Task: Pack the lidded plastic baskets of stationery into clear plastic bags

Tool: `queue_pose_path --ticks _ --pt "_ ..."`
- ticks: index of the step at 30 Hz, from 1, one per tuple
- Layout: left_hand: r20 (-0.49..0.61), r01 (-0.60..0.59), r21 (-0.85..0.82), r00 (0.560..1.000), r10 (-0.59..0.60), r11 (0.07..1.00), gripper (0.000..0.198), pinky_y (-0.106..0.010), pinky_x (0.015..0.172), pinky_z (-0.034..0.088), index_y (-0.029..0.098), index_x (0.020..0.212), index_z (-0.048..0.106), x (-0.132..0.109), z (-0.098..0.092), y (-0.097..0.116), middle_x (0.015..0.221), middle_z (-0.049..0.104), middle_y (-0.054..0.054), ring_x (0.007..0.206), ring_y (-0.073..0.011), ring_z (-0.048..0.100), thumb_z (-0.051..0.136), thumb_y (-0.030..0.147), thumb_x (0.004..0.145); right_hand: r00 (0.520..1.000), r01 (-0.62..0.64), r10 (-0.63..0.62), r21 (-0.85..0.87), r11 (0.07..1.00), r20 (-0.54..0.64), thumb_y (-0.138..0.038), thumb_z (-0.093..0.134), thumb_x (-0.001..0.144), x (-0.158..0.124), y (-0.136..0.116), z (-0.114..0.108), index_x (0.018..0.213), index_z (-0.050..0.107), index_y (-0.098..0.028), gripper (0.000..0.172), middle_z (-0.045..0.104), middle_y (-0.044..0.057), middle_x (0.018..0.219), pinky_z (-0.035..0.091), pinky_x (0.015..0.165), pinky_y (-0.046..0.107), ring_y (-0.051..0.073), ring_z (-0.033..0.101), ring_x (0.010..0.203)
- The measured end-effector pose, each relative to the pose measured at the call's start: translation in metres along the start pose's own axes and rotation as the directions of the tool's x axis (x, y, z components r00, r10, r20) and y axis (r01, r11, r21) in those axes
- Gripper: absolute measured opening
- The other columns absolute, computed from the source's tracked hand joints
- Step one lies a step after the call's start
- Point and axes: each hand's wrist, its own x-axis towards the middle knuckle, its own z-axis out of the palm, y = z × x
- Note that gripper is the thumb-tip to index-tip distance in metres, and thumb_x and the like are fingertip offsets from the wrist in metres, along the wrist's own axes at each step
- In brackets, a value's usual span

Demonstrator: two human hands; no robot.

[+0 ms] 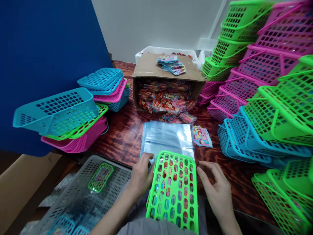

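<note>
A bright green plastic basket (pixel 172 192) with rows of slots lies tilted at the table's near edge, against my lap. Colourful printed packets show through its slots. My left hand (pixel 143 174) is at its left edge, fingers curled and thumb against the side. Beside the right edge is my right hand (pixel 216 186), its thumb and fingers apart with nothing between them. Just beyond the basket lies a stack of clear plastic bags (pixel 168 135), partly covered by it. Small printed cards (pixel 201 136) lie to the right of the bags.
An open cardboard box (pixel 146 70) holds many small packets, with more cards (pixel 172 64) on top. Stacked empty baskets (pixel 61 111) stand left. Filled green, pink and blue baskets (pixel 264 75) are piled high on the right. A grey crate (pixel 117 174) with bagged baskets sits lower left.
</note>
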Motion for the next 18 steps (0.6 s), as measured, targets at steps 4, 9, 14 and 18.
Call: queue_pose_path --ticks 4,9,14,18 --pt "-0.035 -0.165 0.135 0.985 0.171 0.977 0.015 -0.025 0.068 0.048 0.019 0.097 0.058 0.009 0.0 -0.002 0.084 0.065 -0.004 0.074 -0.0155 0.064 0.043 0.018 0.097 0.954 0.278 -0.24 -0.22 0.935 0.182 -0.031 0.053 0.095 0.013 -0.012 0.001 0.104 0.063 -0.022 0.016 0.061 0.007 0.104 0.048 0.084 0.033 0.021 0.061 0.097" --pt "-0.092 -0.28 0.179 0.95 0.3 0.943 0.015 -0.025 0.073 0.05 0.016 0.104 0.06 0.011 -0.001 -0.007 0.085 0.069 -0.005 0.077 -0.0153 0.067 0.047 0.015 0.097 0.867 0.498 -0.441 -0.403 0.767 0.232 -0.021 0.051 0.097 0.021 -0.016 0.005 0.108 0.062 -0.019 0.016 0.061 0.007 0.102 0.047 0.081 0.031 0.02 0.061 0.092" --pt "-0.024 -0.349 0.165 0.934 0.358 0.922 0.016 -0.025 0.076 0.051 0.017 0.099 0.062 0.012 -0.006 -0.007 0.088 0.069 -0.005 0.08 -0.0153 0.067 0.047 0.011 0.096 0.788 0.609 -0.544 -0.487 0.626 0.288 -0.012 0.049 0.095 0.026 -0.017 0.006 0.095 0.064 -0.015 0.015 0.062 0.007 0.092 0.046 0.076 0.031 0.019 0.06 0.085" --pt "-0.013 -0.416 0.147 0.906 0.422 0.897 0.019 -0.024 0.074 0.051 0.016 0.102 0.061 0.011 -0.015 -0.004 0.088 0.068 -0.006 0.08 -0.0147 0.065 0.047 0.007 0.094 0.747 0.656 -0.596 -0.466 0.593 0.294 -0.009 0.052 0.092 0.023 -0.016 0.001 0.094 0.064 -0.012 0.012 0.063 0.01 0.09 0.045 0.077 0.035 0.021 0.058 0.083"
